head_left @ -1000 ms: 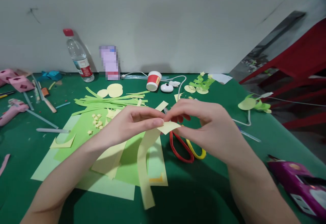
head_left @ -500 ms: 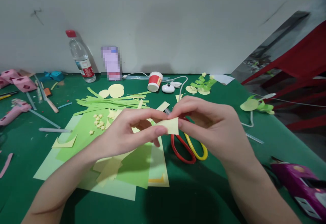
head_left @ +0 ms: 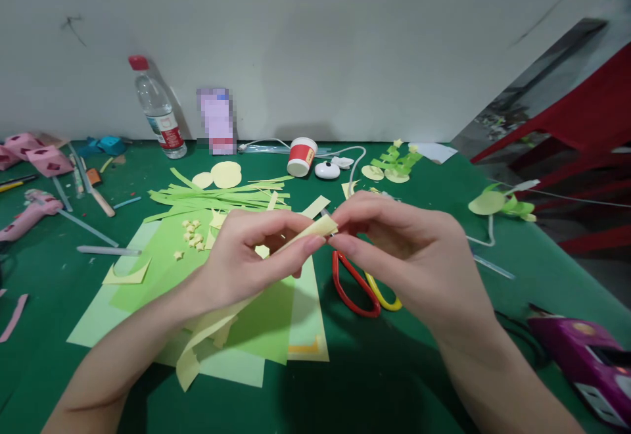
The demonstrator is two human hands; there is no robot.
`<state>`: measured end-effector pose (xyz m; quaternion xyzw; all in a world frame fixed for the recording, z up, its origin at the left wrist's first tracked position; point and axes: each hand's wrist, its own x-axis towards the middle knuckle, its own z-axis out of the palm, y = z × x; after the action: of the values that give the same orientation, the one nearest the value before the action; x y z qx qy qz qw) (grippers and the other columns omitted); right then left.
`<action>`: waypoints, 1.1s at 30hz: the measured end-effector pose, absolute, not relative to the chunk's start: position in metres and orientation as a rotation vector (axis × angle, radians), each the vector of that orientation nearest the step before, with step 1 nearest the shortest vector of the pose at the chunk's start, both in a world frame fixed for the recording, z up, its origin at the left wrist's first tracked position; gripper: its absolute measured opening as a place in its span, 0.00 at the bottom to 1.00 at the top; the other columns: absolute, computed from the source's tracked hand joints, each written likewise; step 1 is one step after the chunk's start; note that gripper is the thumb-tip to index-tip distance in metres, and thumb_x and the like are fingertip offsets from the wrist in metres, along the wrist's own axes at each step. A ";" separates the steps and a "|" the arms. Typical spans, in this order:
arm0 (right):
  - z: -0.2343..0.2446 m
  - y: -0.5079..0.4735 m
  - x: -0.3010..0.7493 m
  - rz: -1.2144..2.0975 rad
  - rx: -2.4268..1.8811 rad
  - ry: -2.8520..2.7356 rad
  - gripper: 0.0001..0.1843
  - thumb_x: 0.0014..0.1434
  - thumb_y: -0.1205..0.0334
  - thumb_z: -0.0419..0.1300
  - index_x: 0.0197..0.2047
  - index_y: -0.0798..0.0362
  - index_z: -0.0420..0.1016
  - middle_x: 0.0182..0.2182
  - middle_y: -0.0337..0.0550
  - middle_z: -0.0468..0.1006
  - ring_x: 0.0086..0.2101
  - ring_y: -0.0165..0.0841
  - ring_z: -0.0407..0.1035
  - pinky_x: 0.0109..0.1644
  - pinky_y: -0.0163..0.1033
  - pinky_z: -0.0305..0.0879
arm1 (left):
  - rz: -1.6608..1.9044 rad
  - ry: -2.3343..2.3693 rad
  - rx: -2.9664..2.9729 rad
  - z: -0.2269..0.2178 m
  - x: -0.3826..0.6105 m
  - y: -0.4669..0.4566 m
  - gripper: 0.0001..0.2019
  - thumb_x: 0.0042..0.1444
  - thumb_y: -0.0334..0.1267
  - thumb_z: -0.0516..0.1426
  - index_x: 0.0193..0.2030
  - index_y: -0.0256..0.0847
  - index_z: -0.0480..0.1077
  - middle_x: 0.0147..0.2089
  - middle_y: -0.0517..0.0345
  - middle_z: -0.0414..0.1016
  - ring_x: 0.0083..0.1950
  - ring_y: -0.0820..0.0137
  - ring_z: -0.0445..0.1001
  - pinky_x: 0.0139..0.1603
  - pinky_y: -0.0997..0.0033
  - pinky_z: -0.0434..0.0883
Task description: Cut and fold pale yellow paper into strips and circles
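Note:
My left hand (head_left: 241, 250) pinches a pale yellow paper strip (head_left: 323, 226) between thumb and fingers. A long tail of this strip hangs below the palm toward the table. Close by, my right hand (head_left: 409, 250) has its thumb and index finger closed at the strip's upper end; the exact contact is partly hidden. Under the right hand lie scissors (head_left: 365, 312) with one red and one yellow handle, their blades mostly covered. Beneath the left hand are green paper sheets (head_left: 266, 332) with yellow scraps. Several small folded paper stars (head_left: 193, 237) rest on the sheets.
Green paper strips (head_left: 211, 197) and yellow paper discs (head_left: 227, 175) lie behind. Along the wall stand a water bottle (head_left: 165, 131), a blurred phone (head_left: 217, 121) and a paper cup (head_left: 302, 158). A purple device (head_left: 582, 348) sits at right, pink paper pieces (head_left: 49, 160) at left.
The strip's end has turned from facing me flat to slanting up edge-on between my hands. Its tail now hangs lower left. My right fingertips have shifted slightly at the end.

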<state>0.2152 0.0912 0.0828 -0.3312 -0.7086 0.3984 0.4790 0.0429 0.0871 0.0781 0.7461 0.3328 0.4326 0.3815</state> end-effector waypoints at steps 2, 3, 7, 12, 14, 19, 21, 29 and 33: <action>0.083 0.089 0.214 0.952 -0.821 -1.717 0.07 0.52 0.71 0.58 0.31 0.48 0.71 0.26 0.34 0.71 0.28 0.26 0.62 0.29 0.33 0.60 | 1.144 0.847 1.999 0.076 0.043 0.088 0.05 0.55 0.30 0.54 0.34 0.40 0.70 0.21 0.66 0.67 0.15 0.84 0.58 0.13 0.84 0.56; 0.083 0.088 0.213 0.939 -0.825 -1.710 0.07 0.52 0.71 0.58 0.31 0.48 0.71 0.25 0.33 0.71 0.28 0.26 0.62 0.29 0.33 0.60 | 1.152 0.844 2.042 0.076 0.044 0.088 0.05 0.54 0.29 0.54 0.34 0.40 0.70 0.21 0.66 0.67 0.16 0.84 0.59 0.14 0.84 0.57; 0.083 0.087 0.210 0.866 -0.852 -1.688 0.08 0.51 0.73 0.57 0.28 0.49 0.70 0.23 0.33 0.71 0.26 0.25 0.61 0.27 0.32 0.59 | 1.197 0.816 2.130 0.076 0.047 0.089 0.04 0.52 0.29 0.55 0.35 0.38 0.69 0.26 0.62 0.71 0.25 0.78 0.68 0.24 0.80 0.66; 0.083 0.086 0.208 0.758 -0.856 -1.718 0.08 0.51 0.73 0.57 0.28 0.51 0.68 0.22 0.34 0.69 0.25 0.26 0.59 0.26 0.34 0.57 | 1.340 0.853 2.055 0.081 0.050 0.087 0.06 0.50 0.28 0.58 0.35 0.39 0.70 0.35 0.58 0.74 0.36 0.73 0.71 0.38 0.74 0.69; 0.083 0.085 0.207 0.729 -0.853 -1.728 0.08 0.51 0.74 0.57 0.27 0.51 0.68 0.22 0.34 0.69 0.25 0.26 0.59 0.26 0.34 0.56 | 1.377 0.867 2.025 0.082 0.049 0.086 0.07 0.48 0.26 0.59 0.33 0.40 0.71 0.32 0.60 0.74 0.34 0.74 0.71 0.37 0.74 0.69; 0.082 0.082 0.206 0.725 -0.860 -1.701 0.08 0.50 0.74 0.58 0.27 0.51 0.67 0.22 0.34 0.68 0.25 0.26 0.59 0.25 0.34 0.56 | 1.347 0.922 1.894 0.085 0.048 0.081 0.06 0.48 0.26 0.59 0.30 0.42 0.72 0.30 0.62 0.73 0.32 0.75 0.70 0.32 0.76 0.69; 0.082 0.081 0.206 0.748 -0.863 -1.707 0.08 0.50 0.74 0.58 0.27 0.50 0.68 0.22 0.34 0.68 0.25 0.25 0.59 0.25 0.34 0.56 | 1.332 0.926 1.848 0.087 0.048 0.080 0.06 0.48 0.26 0.59 0.30 0.41 0.72 0.29 0.62 0.74 0.31 0.76 0.70 0.32 0.77 0.70; 0.082 0.081 0.206 0.829 -0.890 -1.714 0.09 0.50 0.75 0.57 0.27 0.50 0.68 0.22 0.34 0.68 0.24 0.25 0.59 0.24 0.32 0.58 | 1.293 0.926 1.719 0.089 0.050 0.081 0.05 0.47 0.27 0.60 0.26 0.41 0.72 0.27 0.64 0.73 0.29 0.77 0.71 0.29 0.78 0.70; 0.083 0.080 0.207 0.876 -0.901 -1.713 0.09 0.49 0.75 0.57 0.26 0.50 0.68 0.22 0.33 0.68 0.24 0.24 0.60 0.23 0.30 0.58 | 1.285 0.909 1.693 0.088 0.050 0.080 0.05 0.46 0.26 0.60 0.26 0.40 0.71 0.26 0.63 0.72 0.29 0.76 0.70 0.31 0.76 0.71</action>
<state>0.2066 0.0796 0.0835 -0.3703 -0.7043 0.3602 0.4869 0.0498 0.0802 0.0884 0.6701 0.3600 0.5087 0.4032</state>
